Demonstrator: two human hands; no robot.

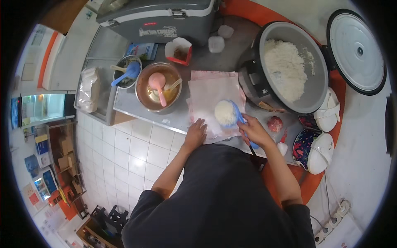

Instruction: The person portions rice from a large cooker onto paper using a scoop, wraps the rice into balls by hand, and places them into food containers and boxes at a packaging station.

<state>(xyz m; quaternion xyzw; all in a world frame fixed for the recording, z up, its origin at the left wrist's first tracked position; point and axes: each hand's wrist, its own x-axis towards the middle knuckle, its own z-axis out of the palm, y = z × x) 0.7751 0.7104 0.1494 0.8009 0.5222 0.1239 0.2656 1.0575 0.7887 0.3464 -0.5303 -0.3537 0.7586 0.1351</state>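
Observation:
My right hand [255, 130] grips the handle of a blue plastic ladle [238, 117], whose bowl is filled with white cooked rice [225, 112]. Beneath the ladle lies a stack of pinkish wrapping paper sheets [214, 90]. My left hand [196, 133] rests flat on the near left edge of the paper, fingers slightly spread and holding nothing. To the right of the paper, a large open rice cooker [296, 68] contains a heap of rice. A wooden utensil [271, 107] lies between the cooker and the counter's near edge.
Left on the counter, a metal bowl [141, 93] holds a pink ladle [157, 81]; a smaller pot [115, 73] holds a blue one. Behind are a red-and-white food box [188, 59] and a grey cooler [189, 29]. Floral lidded containers [305, 148] stand right.

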